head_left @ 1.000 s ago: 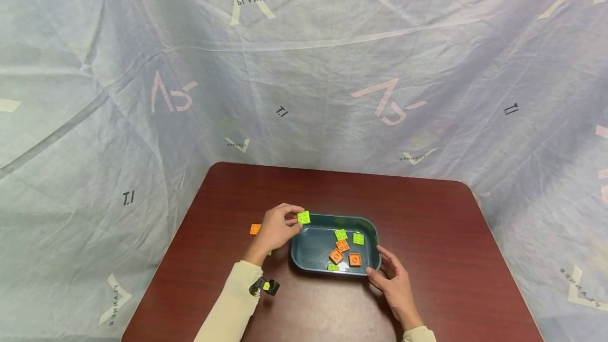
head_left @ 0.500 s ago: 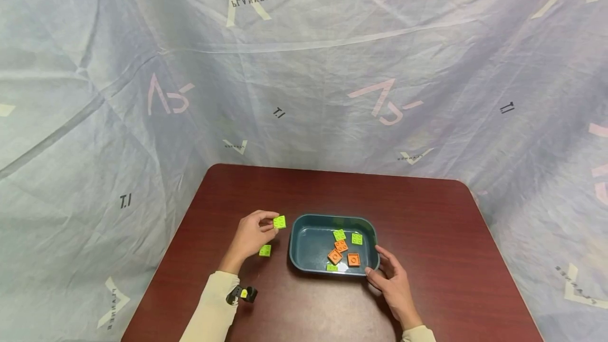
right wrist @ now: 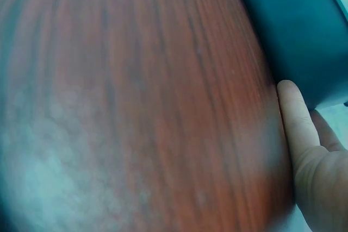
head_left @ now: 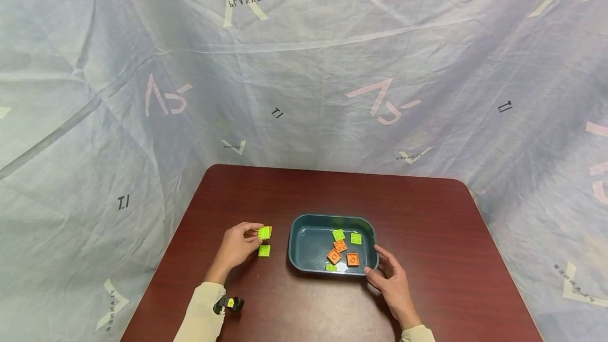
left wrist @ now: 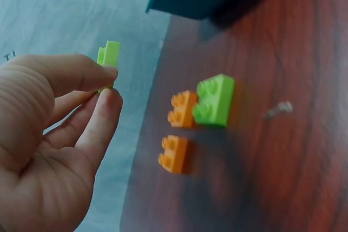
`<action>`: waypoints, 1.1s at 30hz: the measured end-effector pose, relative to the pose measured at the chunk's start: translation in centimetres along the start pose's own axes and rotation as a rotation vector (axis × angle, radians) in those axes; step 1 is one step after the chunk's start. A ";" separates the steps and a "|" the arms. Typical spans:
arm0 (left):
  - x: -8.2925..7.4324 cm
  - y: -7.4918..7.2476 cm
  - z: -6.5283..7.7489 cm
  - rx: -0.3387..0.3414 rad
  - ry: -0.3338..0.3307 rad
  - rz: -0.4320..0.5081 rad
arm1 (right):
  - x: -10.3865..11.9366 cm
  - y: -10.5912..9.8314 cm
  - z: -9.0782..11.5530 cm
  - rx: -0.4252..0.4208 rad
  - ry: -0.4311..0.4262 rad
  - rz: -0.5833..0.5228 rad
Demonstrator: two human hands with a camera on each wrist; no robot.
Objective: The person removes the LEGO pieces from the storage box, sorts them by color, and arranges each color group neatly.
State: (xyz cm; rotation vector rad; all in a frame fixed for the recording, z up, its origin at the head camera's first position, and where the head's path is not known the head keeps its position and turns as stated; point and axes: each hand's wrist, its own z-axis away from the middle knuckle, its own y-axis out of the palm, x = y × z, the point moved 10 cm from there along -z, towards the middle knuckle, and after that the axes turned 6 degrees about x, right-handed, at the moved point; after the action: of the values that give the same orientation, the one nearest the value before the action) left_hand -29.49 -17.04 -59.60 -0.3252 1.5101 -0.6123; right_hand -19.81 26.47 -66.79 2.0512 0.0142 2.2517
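My left hand [head_left: 237, 247] pinches a lime-green toy building brick [head_left: 264, 233] between thumb and fingertips, raised over the table's left part. Below it in the left wrist view stand another green brick [left wrist: 218, 100], an orange brick [left wrist: 184, 109] beside it and a second orange brick [left wrist: 175, 154]. The held brick largely covers the orange ones in the head view. To the right is a dark teal tray [head_left: 304, 269], several green and orange bricks lying inside. My right hand [head_left: 391, 284] holds the tray's near right corner, thumb on the front wall and fingers along the side.
A dark red wooden table [head_left: 380, 310] with rounded far corners carries everything. Hanging printed cloth [head_left: 304, 94] surrounds its back and sides. A black band with a small device [head_left: 229, 304] is on the left sleeve.
My left hand has moved left and nearer, carrying the green brick from over the tray's left rim to above the loose bricks. My right hand stays at the tray.
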 end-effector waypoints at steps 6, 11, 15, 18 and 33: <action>1.6 -0.3 0.7 0.012 -0.032 -0.016 | 0.1 0.0 -0.1 -0.001 -0.014 0.003; 2.9 -0.6 1.4 0.010 -0.069 -0.045 | 0.1 0.0 -0.1 -0.003 -0.017 0.013; 3.9 -0.8 1.8 0.005 -0.074 -0.073 | 0.0 0.1 0.0 0.005 -0.014 0.007; 4.7 -0.7 2.0 -0.002 -0.085 -0.100 | 0.0 0.1 0.0 0.004 -0.013 0.004; 6.9 0.2 1.7 0.008 -0.112 -0.151 | 0.0 0.1 -0.1 -0.003 -0.014 -0.003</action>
State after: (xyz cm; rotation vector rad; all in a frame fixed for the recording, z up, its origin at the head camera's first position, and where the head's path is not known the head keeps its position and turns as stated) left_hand -28.06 -21.01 -65.33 -0.4632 1.3841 -0.7079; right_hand -19.89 26.37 -66.82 2.0639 0.0133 2.2346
